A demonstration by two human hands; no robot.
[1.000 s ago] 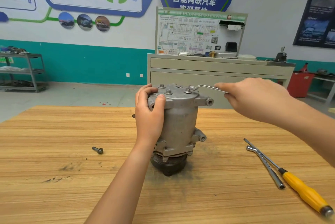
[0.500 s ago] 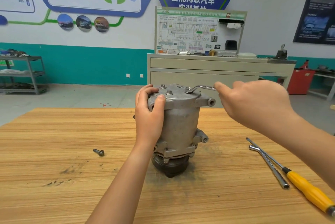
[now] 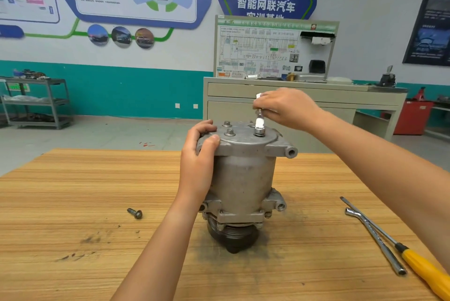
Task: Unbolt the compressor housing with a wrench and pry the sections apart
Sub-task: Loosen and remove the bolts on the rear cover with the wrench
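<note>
Compressor (image 3: 243,178): where is it found?
— It is stood upright in the middle of the table (image 3: 73,203), pulley (image 3: 233,235) down, with the bolted cover (image 3: 246,138) turned up.

How is it steadied?
— Its upper left rim is gripped by the left hand (image 3: 197,154). The thumb is laid on the near edge of the cover and the fingers are curled over the far edge.

And the right hand (image 3: 287,108)?
— It is held above the cover, with the fingers closed round the upper part of the wrench (image 3: 259,123). The wrench is stood upright, its lower end seated on the right-hand bolt (image 3: 259,132). It is blurred, so more cannot be told.

What is laid on the table?
— At the right, well apart from the compressor, a yellow-handled screwdriver (image 3: 423,271) is laid. A second wrench (image 3: 375,239) is laid just beside it, on its left. Whether the two are touching cannot be told.

Anything smaller?
— Two more bolts (image 3: 229,132) are seated in the cover, near the left hand. One loose bolt (image 3: 135,213) is laid on the table, left of the compressor and apart from it.
</note>
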